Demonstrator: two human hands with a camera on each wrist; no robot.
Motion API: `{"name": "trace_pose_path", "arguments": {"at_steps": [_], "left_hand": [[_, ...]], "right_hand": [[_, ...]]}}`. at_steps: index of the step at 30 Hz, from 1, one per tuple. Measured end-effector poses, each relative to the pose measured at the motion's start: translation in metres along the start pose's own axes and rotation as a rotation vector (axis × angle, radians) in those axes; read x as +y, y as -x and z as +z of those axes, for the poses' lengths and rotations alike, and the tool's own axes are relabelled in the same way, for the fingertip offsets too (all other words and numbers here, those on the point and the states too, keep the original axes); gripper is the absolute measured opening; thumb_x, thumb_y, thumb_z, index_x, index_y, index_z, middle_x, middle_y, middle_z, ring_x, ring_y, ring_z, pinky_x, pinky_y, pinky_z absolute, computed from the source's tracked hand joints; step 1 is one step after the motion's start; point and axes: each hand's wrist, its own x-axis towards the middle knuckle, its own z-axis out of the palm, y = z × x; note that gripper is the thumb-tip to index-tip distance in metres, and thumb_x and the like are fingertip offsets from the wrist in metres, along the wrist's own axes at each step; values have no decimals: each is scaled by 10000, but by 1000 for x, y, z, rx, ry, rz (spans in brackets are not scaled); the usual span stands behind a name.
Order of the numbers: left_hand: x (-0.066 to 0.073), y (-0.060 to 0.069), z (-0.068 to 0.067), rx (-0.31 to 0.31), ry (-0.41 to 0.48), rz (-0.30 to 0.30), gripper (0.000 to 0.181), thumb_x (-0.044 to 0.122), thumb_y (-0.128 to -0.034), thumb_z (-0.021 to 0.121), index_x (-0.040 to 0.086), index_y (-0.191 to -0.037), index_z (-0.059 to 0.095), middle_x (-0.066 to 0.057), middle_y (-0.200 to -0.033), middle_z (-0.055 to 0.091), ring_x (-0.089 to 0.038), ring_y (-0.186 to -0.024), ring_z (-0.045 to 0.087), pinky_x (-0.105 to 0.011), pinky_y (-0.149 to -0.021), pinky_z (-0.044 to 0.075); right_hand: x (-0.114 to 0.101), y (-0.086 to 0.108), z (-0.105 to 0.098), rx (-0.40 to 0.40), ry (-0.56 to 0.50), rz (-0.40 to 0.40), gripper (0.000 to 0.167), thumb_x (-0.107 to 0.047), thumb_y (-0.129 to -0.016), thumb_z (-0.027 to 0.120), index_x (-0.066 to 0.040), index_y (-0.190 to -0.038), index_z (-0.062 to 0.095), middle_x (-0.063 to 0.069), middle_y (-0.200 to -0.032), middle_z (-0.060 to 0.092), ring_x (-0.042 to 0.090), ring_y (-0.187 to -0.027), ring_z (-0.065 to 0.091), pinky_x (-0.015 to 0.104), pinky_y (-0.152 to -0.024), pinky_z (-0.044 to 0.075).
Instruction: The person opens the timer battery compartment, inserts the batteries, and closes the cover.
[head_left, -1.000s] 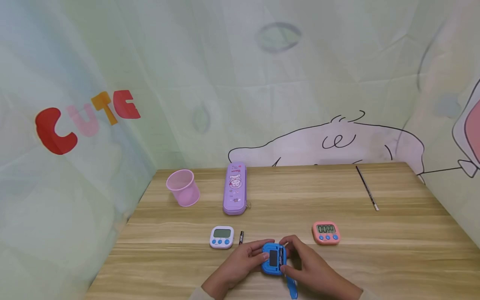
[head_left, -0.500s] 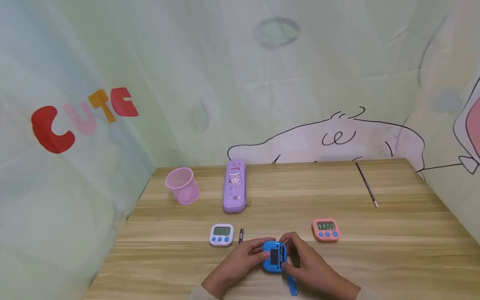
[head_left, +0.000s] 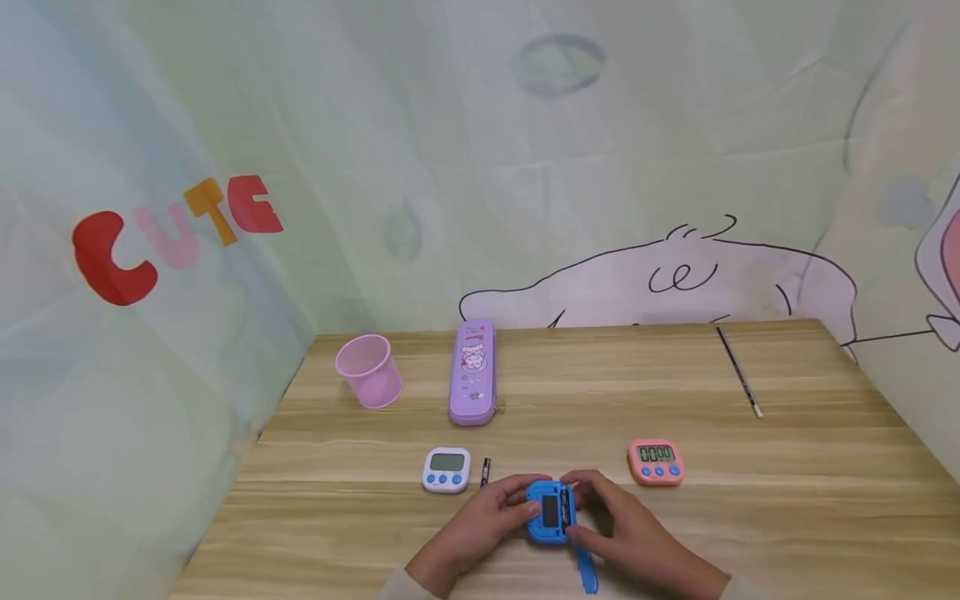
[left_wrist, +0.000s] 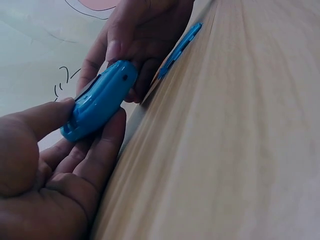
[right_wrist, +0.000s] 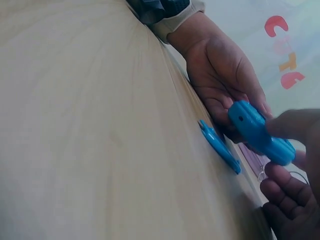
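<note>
A blue digital timer (head_left: 542, 525) is held back side up in the head view, its battery slot uncovered. Inside the slot lies a dark battery (head_left: 566, 507). My left hand (head_left: 487, 523) grips the timer's left side, thumb on the back and fingers beneath. At the slot side, my right hand (head_left: 633, 533) pinches the timer with its thumb near the lower end and its index finger near the upper end. On the table by the right hand lies a blue battery cover (head_left: 587, 571), also visible in the right wrist view (right_wrist: 220, 146).
A white timer (head_left: 446, 471) and a black battery (head_left: 485, 472) lie left of the hands. To the right is a pink timer (head_left: 656, 462) reading zeros. Farther back are a pink cup (head_left: 377, 385), a purple pencil case (head_left: 472, 392) and a pencil (head_left: 738, 371).
The head view has shifted slightly. Both hands stay on the blue timer, with only tiny movement of the right thumb along the battery slot.
</note>
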Motion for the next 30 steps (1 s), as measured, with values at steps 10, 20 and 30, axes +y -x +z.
{"name": "trace_pose_path", "arguments": {"at_steps": [10, 20, 30], "left_hand": [[0, -2, 3, -5, 34, 2, 400, 134, -977, 594, 11, -1352, 526, -193, -1256, 615, -283, -1086, 629, -350, -882, 562], [3, 0, 1, 11, 66, -12, 407, 128, -983, 580, 9, -1366, 507, -205, -1275, 596, -302, -1077, 635, -363, -868, 569], [2, 2, -1, 6, 93, -10, 424, 141, -990, 573, 2, -1381, 487, -209, -1299, 580, -299, -1099, 625, -365, -883, 562]], "right_hand": [[6, 12, -6, -29, 44, -25, 653, -463, -868, 703, -317, -1434, 413, -192, -1317, 513, 103, -1260, 479, 366, -1093, 392], [7, 22, -10, -43, 137, -207, 627, -388, -897, 699, -264, -1446, 422, -88, -1416, 454, 158, -1302, 439, 248, -1097, 356], [9, 28, -11, -185, 177, -113, 580, -487, -884, 676, -361, -1409, 466, -120, -1473, 374, 163, -1342, 371, 325, -1101, 377]]}}
